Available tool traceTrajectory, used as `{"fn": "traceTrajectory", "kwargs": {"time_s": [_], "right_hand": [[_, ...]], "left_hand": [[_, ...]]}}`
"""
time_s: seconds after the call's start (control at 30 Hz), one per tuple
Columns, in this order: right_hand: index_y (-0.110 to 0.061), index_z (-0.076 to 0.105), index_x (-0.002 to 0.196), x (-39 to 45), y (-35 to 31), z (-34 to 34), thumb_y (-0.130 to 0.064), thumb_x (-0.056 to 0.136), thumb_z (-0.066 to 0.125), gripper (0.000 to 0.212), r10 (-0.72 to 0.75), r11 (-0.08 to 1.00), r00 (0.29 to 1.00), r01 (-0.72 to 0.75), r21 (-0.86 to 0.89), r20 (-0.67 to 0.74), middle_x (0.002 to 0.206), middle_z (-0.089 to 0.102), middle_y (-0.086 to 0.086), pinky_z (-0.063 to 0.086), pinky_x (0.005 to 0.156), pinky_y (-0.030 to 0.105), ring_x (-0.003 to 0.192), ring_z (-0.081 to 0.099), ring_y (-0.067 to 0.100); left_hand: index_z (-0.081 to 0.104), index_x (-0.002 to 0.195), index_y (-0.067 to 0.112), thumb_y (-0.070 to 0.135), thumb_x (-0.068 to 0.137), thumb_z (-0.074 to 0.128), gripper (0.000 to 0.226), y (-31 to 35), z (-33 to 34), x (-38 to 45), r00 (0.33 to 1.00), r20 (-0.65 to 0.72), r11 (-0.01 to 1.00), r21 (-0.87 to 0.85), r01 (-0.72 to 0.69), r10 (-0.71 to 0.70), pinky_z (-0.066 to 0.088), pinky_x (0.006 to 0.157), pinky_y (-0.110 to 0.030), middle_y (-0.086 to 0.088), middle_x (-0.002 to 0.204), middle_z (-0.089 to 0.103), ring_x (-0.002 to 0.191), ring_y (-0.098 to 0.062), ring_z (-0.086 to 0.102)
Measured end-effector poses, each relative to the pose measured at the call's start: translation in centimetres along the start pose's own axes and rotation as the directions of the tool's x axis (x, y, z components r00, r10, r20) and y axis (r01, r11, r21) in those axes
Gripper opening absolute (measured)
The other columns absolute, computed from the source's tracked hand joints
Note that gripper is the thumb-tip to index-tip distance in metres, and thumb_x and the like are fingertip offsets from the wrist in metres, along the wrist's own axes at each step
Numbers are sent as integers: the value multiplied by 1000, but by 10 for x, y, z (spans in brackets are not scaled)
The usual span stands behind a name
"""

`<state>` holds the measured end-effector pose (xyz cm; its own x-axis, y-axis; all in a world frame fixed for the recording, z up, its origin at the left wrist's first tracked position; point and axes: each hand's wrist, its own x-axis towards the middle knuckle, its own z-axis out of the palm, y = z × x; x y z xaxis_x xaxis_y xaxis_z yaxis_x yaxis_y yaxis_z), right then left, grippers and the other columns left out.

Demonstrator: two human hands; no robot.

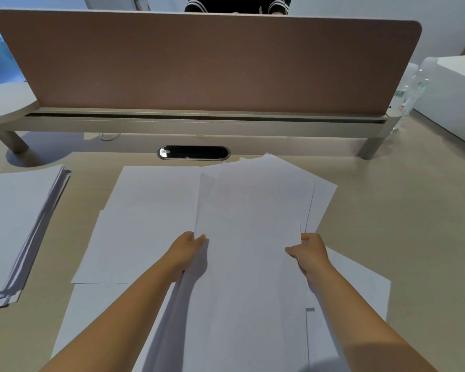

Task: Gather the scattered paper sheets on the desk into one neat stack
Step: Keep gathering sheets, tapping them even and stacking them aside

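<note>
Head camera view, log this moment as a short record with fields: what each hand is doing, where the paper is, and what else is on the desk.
left hand: grips the left edge of the held sheets
right hand: grips their right edge
held sheets: uneven, fanned at the far end
loose sheets: lie flat on the desk, under and left of the held ones
side stack: far left
behind: divider panel, cable slot

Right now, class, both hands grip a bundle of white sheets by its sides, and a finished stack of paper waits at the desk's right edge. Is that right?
Not quite: the head view shows the finished stack at the desk's left edge. Both the left hand and right hand do grip the bundle of white sheets.
</note>
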<state>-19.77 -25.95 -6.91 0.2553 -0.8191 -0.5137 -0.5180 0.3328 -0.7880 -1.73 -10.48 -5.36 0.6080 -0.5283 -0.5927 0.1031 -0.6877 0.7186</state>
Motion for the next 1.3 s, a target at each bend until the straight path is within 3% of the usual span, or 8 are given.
{"fn": "traceTrajectory", "kwargs": {"time_s": [0.13, 0.3, 0.43, 0.57, 0.9, 1.07, 1.17, 1.3], "right_hand": [[-1, 41, 131, 2, -12, 6, 4, 85, 58, 49, -37, 999, 999, 37, 7, -13, 129, 46, 9, 41, 98, 37, 119, 49, 31], [-10, 33, 137, 6, -20, 16, -3, 91, 50, 50, -95, 982, 995, 99, -161, 30, 139, 42, 13, 39, 98, 33, 123, 45, 29], [-18, 34, 138, 3, -20, 2, -23, 83, 59, 60, -18, 818, 975, -114, -563, -223, 136, 39, 8, 37, 98, 39, 125, 38, 30], [-11, 40, 126, -5, -11, -6, -17, 80, 59, 50, 91, 803, 958, -233, -549, -273, 129, 36, 10, 36, 95, 41, 119, 36, 32], [-11, 40, 131, 3, -6, 9, -8, 85, 58, 49, -199, 972, 979, 191, -134, -48, 135, 42, 14, 43, 100, 46, 122, 45, 33], [-18, 50, 114, -3, 9, -14, -15, 83, 55, 32, -158, 936, 953, 61, -345, -258, 126, 49, 10, 42, 92, 38, 114, 49, 32], [-18, 38, 82, -6, 18, -15, -15, 78, 54, 17, -88, 923, 971, -4, -385, -221, 97, 42, 5, 39, 74, 32, 88, 44, 24], [-26, 33, 78, -9, 19, -2, -20, 69, 60, 29, -70, 995, 997, 71, -67, 13, 81, 35, -6, 38, 66, 30, 67, 38, 15]], "left_hand": [[54, 110, 3, 17, 88, 61, 27, 8, -10, 6, 998, 51, 999, -19, -25, 26, 42, 57, -25, -11, 94, 57, 73, -19, 55], [55, 92, 4, 7, 88, 56, 6, 10, -20, 15, 988, -139, 997, 37, -71, 75, 43, 69, -32, -12, 90, 58, 80, -28, 54], [57, 104, -1, 8, 88, 54, 18, 1, -30, 26, 971, -235, 991, 134, 2, 30, 42, 73, -34, -15, 94, 57, 85, -30, 53], [51, 94, 1, 8, 89, 52, 8, -7, -31, 26, 961, -274, 980, 196, 28, 27, 41, 73, -35, -14, 91, 54, 84, -30, 50], [53, 93, 6, 9, 78, 63, 18, -2, -27, 3, 1000, -27, 994, 112, -1, 4, 43, 74, -32, -12, 94, 58, 86, -29, 54], [48, 87, 7, 8, 81, 59, 12, -12, -18, -1, 979, -197, 993, 91, 76, -57, 37, 54, -26, -10, 88, 55, 70, -21, 51], [51, 103, 1, 11, 82, 57, 24, -7, -3, -3, 963, -257, 975, 179, 129, -80, 48, 68, -32, -16, 107, 54, 85, -29, 56], [40, 127, 1, 23, 86, 60, 50, 2, 22, -14, 965, -228, 959, 216, 182, -131, 49, 89, -39, -17, 130, 36, 113, -37, 52]]}}
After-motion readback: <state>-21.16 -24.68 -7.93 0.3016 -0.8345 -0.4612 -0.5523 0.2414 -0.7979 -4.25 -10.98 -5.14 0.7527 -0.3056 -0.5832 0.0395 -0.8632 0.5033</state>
